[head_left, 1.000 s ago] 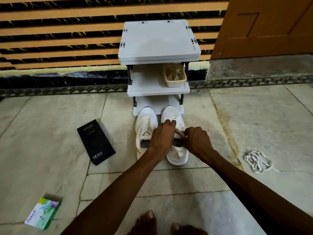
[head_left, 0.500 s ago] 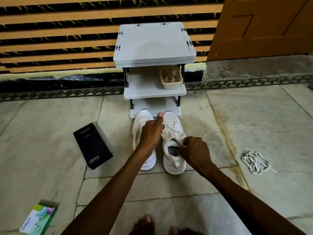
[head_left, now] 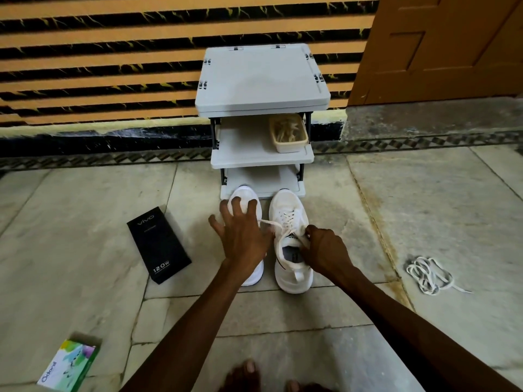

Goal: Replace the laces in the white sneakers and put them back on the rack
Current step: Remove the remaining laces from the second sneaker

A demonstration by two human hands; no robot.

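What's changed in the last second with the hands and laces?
The left hand pulled a lace leftward from the right sneaker, then opened; its fingers now spread over the left sneaker. The right hand still pinches the lace at the right sneaker's tongue. Sneakers, rack and loose laces stayed put.

A pale stone-slab floor (head_left: pixel 70 236) fills the lower view, with a rusty stain along a joint at 3 o'clock. At 12 o'clock a grey three-shelf rack (head_left: pixel 263 77) stands before the wall (head_left: pixel 113 66), which is striped orange and black with yellow veining. A black skirting (head_left: pixel 99 140) runs along the wall's foot from 9 to 12 o'clock, with a patterned border strip (head_left: pixel 85 161) just below it. At 1 o'clock a brown panelled door (head_left: pixel 441 46) rises above a grey stone sill (head_left: pixel 424 120). The light is dim and even.
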